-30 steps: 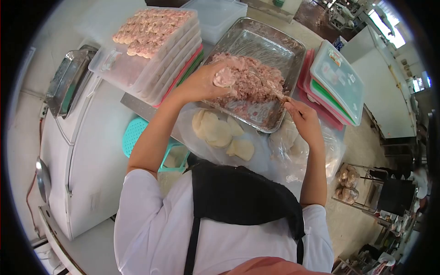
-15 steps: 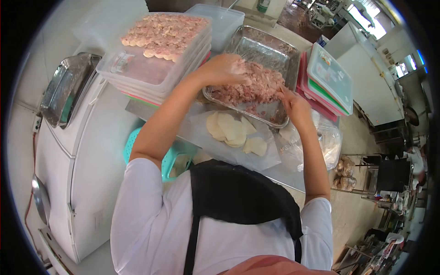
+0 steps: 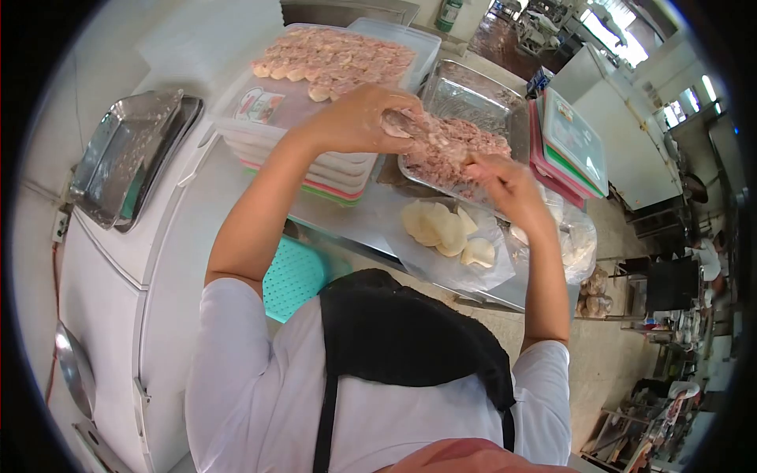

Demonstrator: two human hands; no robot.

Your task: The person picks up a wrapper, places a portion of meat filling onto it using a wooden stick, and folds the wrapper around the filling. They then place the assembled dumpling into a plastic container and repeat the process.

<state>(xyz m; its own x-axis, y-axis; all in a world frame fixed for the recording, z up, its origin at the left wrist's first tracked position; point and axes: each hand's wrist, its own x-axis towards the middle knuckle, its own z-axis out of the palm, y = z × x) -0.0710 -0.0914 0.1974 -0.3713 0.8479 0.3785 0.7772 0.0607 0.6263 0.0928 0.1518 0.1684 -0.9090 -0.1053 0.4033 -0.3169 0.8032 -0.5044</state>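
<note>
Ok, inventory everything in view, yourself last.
minced meat: one heap, pink, in pan
pan: one, silver, on table
dough sheets: several, cream, on plastic sheet
filled pieces: many, pinkish, atop containers
containers: several, clear, left of pan
lids: several, multicoloured, right of pan
bag: one, clear, table's right
trays: at least two, silver, left
perforated item: one, turquoise, below table
background clutter: uncountable, mixed, right
apron: one, black, worn
left hand: one, bare, by meat
right hand: one, bare, at meat

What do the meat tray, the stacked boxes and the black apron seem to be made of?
Meat tray: probably metal, shiny, given its bright silvery reflections.
Stacked boxes: likely plastic, smooth, translucent, with cloudy see-through walls.
Black apron: apparently fabric, matte, judging by its soft folds.
</note>
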